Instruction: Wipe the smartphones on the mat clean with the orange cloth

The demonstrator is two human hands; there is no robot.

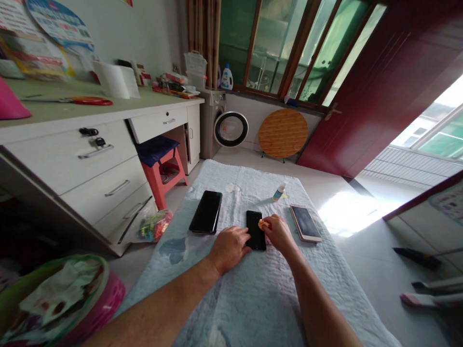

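Head camera view showed two bare hands at work on a black phone (256, 233) that lay screen up on a pale blue cover (253, 294), between a larger dark phone (206, 212) to the left and a gold-framed phone (306, 223) to the right. The right hand (278, 232) was closed narrow, pinching a small orange cloth (263, 223) against the right side of the middle phone's screen. The left hand (231, 246) lay palm down with its fingers loosely curved, fingertips touching the phone's left edge and thumb toward its near end; whether it gripped the phone or merely braced it could not be told. A small white bottle (279, 193) with a blue label stood upright beyond the right hand. The step in hand appeared to be wiping the screen. The next move, as judged from this pose, called for light, even pressure across the glass, with the left hand steadying the phone so that it would not slide on the soft fabric, and the cloth kept flat under the right fingertips.
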